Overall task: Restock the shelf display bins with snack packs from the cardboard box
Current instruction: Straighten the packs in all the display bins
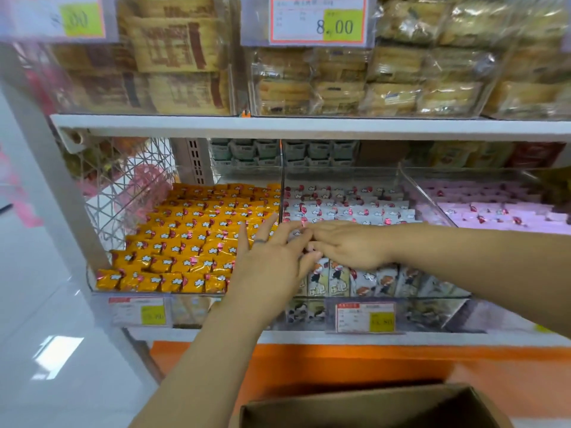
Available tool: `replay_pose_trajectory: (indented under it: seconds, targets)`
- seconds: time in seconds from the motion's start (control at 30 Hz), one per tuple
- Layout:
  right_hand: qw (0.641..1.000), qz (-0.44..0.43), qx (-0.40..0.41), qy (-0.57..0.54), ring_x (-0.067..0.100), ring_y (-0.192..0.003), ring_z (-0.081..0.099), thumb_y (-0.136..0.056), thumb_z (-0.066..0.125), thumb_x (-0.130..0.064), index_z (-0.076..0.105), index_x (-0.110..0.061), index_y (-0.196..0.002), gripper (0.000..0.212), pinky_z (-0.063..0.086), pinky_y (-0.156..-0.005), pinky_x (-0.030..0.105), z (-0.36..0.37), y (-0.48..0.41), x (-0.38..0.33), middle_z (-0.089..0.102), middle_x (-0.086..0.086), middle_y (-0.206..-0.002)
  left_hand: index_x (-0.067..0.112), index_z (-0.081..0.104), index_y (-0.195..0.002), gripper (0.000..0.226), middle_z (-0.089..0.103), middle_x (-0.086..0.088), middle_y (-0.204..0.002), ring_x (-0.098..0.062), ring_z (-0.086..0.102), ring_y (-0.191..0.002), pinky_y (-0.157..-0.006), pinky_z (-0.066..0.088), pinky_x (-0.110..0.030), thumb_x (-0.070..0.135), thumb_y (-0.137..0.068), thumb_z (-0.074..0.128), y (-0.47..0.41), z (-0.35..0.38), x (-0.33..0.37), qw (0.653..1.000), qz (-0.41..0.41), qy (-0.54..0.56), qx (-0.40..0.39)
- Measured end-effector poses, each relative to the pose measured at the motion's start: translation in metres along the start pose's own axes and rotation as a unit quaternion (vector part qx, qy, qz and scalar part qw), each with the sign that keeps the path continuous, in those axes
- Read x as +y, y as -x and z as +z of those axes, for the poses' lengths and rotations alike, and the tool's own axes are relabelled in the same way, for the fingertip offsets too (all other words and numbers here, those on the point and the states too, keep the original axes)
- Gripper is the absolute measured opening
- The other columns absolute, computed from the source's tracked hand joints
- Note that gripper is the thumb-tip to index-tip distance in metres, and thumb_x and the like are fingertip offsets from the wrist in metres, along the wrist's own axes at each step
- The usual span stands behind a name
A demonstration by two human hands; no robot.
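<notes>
Three clear display bins stand side by side on the lower shelf. The middle bin holds rows of white snack packs. Both hands reach into its near left part. My left hand, a ring on one finger, lies with straight spread fingers over the packs by the divider. My right hand lies flat, palm down, fingers pointing left and touching the left fingertips over the white packs. Neither hand visibly grips a pack. The cardboard box stands open at the bottom; its inside looks dark.
The left bin is filled with orange snack packs. The right bin holds pink packs. An upper shelf carries bagged pastries behind price tags. A white shelf upright and tiled floor lie to the left.
</notes>
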State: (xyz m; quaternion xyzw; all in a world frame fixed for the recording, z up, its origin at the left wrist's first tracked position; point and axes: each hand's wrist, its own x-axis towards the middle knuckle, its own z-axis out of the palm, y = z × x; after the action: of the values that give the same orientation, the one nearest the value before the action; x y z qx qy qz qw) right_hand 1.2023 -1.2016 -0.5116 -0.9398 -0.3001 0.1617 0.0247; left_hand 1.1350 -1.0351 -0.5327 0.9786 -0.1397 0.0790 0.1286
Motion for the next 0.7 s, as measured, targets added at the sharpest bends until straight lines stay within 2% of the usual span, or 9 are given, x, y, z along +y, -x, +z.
replay_pose_trajectory:
  seconds: [0.1, 0.23, 0.3, 0.43, 0.5, 0.57, 0.6, 0.63, 0.7]
  targets:
    - [0.999, 0.018, -0.014, 0.03, 0.017, -0.147, 0.009, -0.103, 0.012, -0.042, 0.015, -0.019, -0.152, 0.054, 0.005, -0.12, 0.035, -0.004, 0.007, -0.013, 0.01, 0.001, -0.16, 0.037, 0.042, -0.141, 0.061, 0.037, 0.01, -0.149, -0.025, 0.014, -0.147, -0.114, 0.002, -0.059, 0.057, -0.095, 0.009, -0.001, -0.004, 0.005, 0.997, 0.029, -0.063, 0.022]
    - [0.999, 0.013, -0.036, 0.024, 0.016, -0.145, 0.01, -0.102, 0.011, -0.046, 0.011, -0.023, -0.152, 0.055, 0.006, -0.119, 0.037, 0.005, 0.022, -0.016, 0.012, -0.001, -0.159, 0.043, 0.034, -0.143, 0.049, 0.02, 0.016, -0.155, -0.022, -0.011, -0.147, -0.114, -0.013, -0.054, 0.052, -0.099, 0.015, 0.01, -0.01, 0.004, 0.996, 0.038, -0.053, -0.054]
    - [1.0, 0.011, -0.025, 0.008, 0.016, -0.143, 0.014, -0.101, 0.012, -0.048, 0.014, -0.024, -0.151, 0.055, 0.009, -0.119, 0.04, 0.007, 0.024, -0.016, 0.019, -0.001, -0.157, 0.044, 0.032, -0.143, 0.048, 0.015, 0.018, -0.156, -0.021, -0.016, -0.146, -0.113, -0.015, -0.054, 0.051, -0.099, 0.015, 0.013, -0.01, 0.002, 0.996, 0.044, -0.037, -0.075]
    - [0.998, 0.05, -0.021, 0.026, 0.014, -0.146, 0.003, -0.101, 0.013, -0.047, 0.011, -0.022, -0.152, 0.057, 0.002, -0.119, 0.043, 0.008, 0.015, -0.017, 0.007, -0.005, -0.16, 0.039, 0.018, -0.15, 0.051, 0.003, 0.017, -0.156, -0.021, -0.017, -0.146, -0.115, -0.014, -0.055, 0.049, -0.1, 0.015, 0.009, -0.004, 0.001, 0.996, 0.033, -0.029, -0.08]
    - [0.998, 0.047, -0.047, -0.011, 0.017, -0.133, 0.031, -0.103, 0.02, -0.043, 0.037, -0.018, -0.141, 0.049, 0.02, -0.114, 0.038, -0.011, 0.011, -0.016, 0.036, 0.0, -0.146, 0.037, 0.016, -0.151, 0.052, 0.003, 0.018, -0.157, -0.016, -0.011, -0.147, -0.116, -0.012, -0.053, 0.048, -0.1, 0.018, 0.007, -0.004, -0.001, 0.997, 0.029, 0.031, -0.062]
    - [0.995, 0.051, -0.018, -0.086, 0.017, -0.098, 0.05, -0.102, 0.026, -0.044, 0.058, -0.017, -0.108, 0.042, 0.037, -0.094, 0.034, -0.034, 0.001, -0.014, 0.056, 0.002, -0.108, 0.035, 0.022, -0.15, 0.05, 0.01, 0.018, -0.157, -0.009, 0.005, -0.146, -0.119, -0.002, -0.05, 0.044, -0.1, 0.024, 0.006, -0.009, -0.005, 0.987, 0.015, 0.16, -0.002]
    - [0.993, 0.061, 0.013, -0.095, 0.02, -0.098, 0.052, -0.102, 0.026, -0.046, 0.059, -0.015, -0.108, 0.045, 0.038, -0.092, 0.035, -0.04, -0.007, -0.012, 0.057, 0.006, -0.109, 0.033, 0.025, -0.149, 0.049, 0.014, 0.018, -0.156, -0.005, 0.011, -0.144, -0.12, 0.003, -0.049, 0.042, -0.101, 0.025, 0.004, -0.012, -0.007, 0.977, 0.004, 0.213, 0.032]
    - [0.994, 0.075, 0.032, -0.079, 0.024, -0.113, 0.05, -0.101, 0.026, -0.048, 0.054, -0.013, -0.124, 0.051, 0.036, -0.1, 0.037, -0.041, -0.016, -0.009, 0.053, 0.011, -0.127, 0.032, 0.026, -0.149, 0.049, 0.016, 0.018, -0.156, -0.002, 0.014, -0.143, -0.12, 0.005, -0.047, 0.041, -0.101, 0.025, 0.003, -0.014, -0.01, 0.97, -0.007, 0.236, 0.053]
    - [0.991, 0.128, 0.034, -0.024, 0.03, -0.144, 0.018, -0.097, 0.024, -0.058, 0.016, -0.016, -0.152, 0.069, 0.017, -0.116, 0.045, -0.026, -0.035, -0.007, 0.016, 0.009, -0.158, 0.031, 0.022, -0.15, 0.049, 0.015, 0.018, -0.157, 0.001, 0.011, -0.142, -0.121, -0.001, -0.043, 0.039, -0.102, 0.023, 0.002, -0.014, -0.013, 0.974, -0.025, 0.219, 0.047]
